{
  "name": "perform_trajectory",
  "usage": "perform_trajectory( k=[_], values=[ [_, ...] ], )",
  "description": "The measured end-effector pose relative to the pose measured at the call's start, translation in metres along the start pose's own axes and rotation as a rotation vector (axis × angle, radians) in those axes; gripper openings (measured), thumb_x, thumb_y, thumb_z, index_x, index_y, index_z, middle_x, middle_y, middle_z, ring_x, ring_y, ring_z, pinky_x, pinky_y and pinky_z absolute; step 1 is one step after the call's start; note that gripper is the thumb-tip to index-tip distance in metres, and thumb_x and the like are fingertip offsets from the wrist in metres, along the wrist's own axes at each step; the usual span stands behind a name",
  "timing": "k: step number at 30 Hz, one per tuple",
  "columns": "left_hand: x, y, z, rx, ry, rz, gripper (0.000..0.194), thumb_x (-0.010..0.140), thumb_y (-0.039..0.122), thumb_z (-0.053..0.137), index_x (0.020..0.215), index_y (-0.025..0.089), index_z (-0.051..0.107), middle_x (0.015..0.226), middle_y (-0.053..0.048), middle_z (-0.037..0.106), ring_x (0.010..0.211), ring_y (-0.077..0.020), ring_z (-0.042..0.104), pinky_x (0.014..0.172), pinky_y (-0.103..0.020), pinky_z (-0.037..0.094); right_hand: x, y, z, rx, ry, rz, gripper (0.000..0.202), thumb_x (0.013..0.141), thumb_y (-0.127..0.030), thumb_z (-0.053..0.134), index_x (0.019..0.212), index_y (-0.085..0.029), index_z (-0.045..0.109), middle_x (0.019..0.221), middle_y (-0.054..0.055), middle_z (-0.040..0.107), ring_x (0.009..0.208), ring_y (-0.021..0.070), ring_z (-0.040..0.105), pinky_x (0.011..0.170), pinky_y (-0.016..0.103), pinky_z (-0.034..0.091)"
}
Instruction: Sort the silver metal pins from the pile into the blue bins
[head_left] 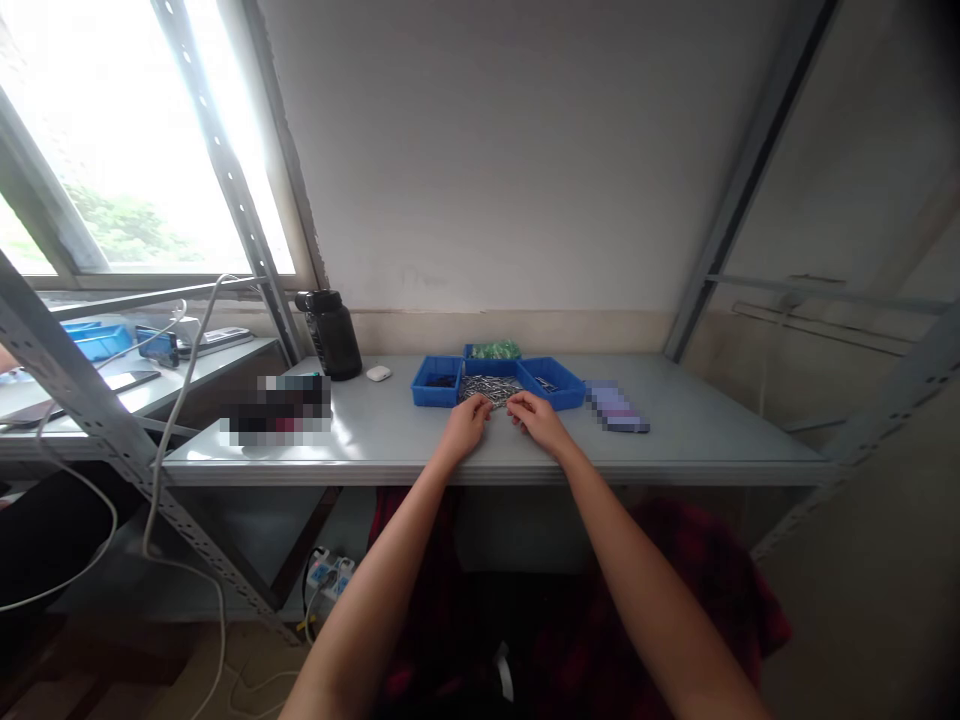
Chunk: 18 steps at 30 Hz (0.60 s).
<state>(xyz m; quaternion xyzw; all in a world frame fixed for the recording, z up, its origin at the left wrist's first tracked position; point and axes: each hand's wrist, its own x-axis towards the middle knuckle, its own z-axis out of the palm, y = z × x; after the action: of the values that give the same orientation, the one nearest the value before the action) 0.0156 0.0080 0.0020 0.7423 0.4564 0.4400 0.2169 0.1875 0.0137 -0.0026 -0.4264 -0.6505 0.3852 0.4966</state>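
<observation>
My left hand (467, 424) and my right hand (537, 418) face each other close together over the front of the table. Both are closed in a pinch, fingertips a short gap apart. Whatever lies between the fingers is too small to make out. Just beyond them spreads a pile of thin silvery metal pieces (491, 387). Around it stand a left blue bin (436, 397) with dark small pieces, a right blue bin (564, 395) with a few metal pieces, and a back blue bin (484, 366) holding green plastic-looking material (496, 350).
On the grey table (697, 420), a phone-like object (616, 407), partly pixelated, lies to the right. Leftward are a small white case (379, 373), a black bottle (334, 335) and a pixelated dark item (281, 410). Metal rack posts (217, 150) and a white cable (169, 440) border the left.
</observation>
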Motion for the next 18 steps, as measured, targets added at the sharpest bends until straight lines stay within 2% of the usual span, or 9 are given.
perform_trajectory(
  k=[6,11,18],
  values=[
    [0.0001,-0.0003,0.0002,-0.016,-0.002,-0.006,0.02,0.091,0.025,0.043,0.075,0.017,0.054,0.071,-0.001,0.059,0.069,-0.0147,0.054,0.068,-0.024,0.039,-0.0005,-0.0018,0.0006,0.001,0.023,0.01,0.028,0.074,-0.045,0.059,0.086,-0.02,0.057,0.081,0.001,0.06,0.068,0.0138,0.056,0.052,0.023,0.039],
    [0.0006,-0.0007,0.0003,-0.013,-0.008,-0.013,0.021,0.091,0.028,0.044,0.077,0.017,0.057,0.072,-0.002,0.061,0.069,-0.015,0.055,0.067,-0.024,0.04,-0.0005,0.0,-0.0008,0.011,0.005,-0.019,0.026,0.075,-0.044,0.059,0.081,-0.019,0.058,0.074,0.0,0.059,0.067,0.0131,0.056,0.054,0.023,0.04],
    [0.0013,-0.0009,0.0009,0.01,0.013,-0.076,0.02,0.089,0.031,0.047,0.084,0.017,0.061,0.073,-0.002,0.063,0.068,-0.0151,0.056,0.066,-0.024,0.04,0.0007,-0.0004,-0.0023,0.071,0.217,0.05,0.032,0.073,-0.047,0.059,0.085,-0.018,0.062,0.084,0.005,0.065,0.072,0.0152,0.06,0.05,0.022,0.043]
  ],
)
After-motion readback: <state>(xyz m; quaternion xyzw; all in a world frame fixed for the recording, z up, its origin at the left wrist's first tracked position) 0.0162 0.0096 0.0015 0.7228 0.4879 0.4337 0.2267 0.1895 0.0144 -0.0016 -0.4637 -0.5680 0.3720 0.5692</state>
